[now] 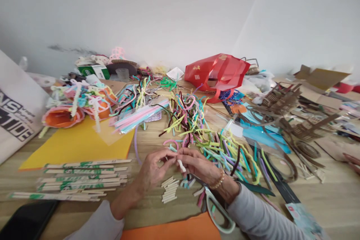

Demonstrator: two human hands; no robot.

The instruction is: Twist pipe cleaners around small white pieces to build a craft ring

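Observation:
My left hand (155, 168) and my right hand (198, 164) meet above the middle of the table, fingertips touching. A short white fuzzy piece (181, 165), which looks like bent pipe cleaner, pokes out below the fingers of my right hand. My left thumb and index finger are pinched together; what lies between them is hidden. Just under the hands lies a small stack of short cut wooden sticks (169, 189). Scissors (216, 210) with a pale handle rest below my right wrist. Many coloured pipe cleaners (225, 150) are heaped behind and right of the hands.
Paper-wrapped chopsticks (84, 178) lie left, before yellow sheets (75, 146). A dark phone (28, 219) and orange sheet (174, 229) are at the near edge. Farther back are orange fuzzy-trimmed cones (63, 116), a red bag (199, 73) and brown woven pieces (284, 97).

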